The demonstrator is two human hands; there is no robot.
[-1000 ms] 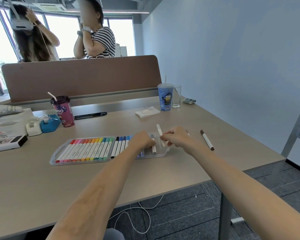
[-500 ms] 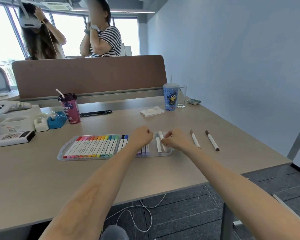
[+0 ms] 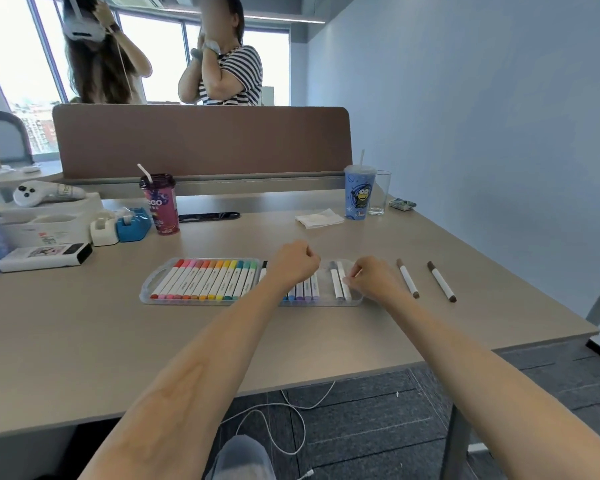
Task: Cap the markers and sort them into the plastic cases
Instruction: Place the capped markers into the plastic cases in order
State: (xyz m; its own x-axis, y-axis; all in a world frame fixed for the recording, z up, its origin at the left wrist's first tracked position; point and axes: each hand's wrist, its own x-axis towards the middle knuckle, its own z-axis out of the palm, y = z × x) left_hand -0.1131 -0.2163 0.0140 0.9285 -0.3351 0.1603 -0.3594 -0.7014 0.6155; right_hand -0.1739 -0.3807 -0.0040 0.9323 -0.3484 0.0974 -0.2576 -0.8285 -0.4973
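A clear plastic case lies on the table, filled from the left with a row of capped coloured markers. My left hand sits over the middle of the case with its fingers curled and nothing visible in them. At the case's right end lie two grey-capped white markers. My right hand pinches the right one of them with its fingertips. Two brown capped markers lie on the table to the right of the case.
A purple cup, tape dispensers, a black pen and white boxes stand at the back left. A napkin, blue cup and glass stand at the back right. The table edge is close on the right. Two people stand behind the divider.
My right hand brought a white marker down from above the case and laid it flat in the case's right end. My left hand stayed over the case.
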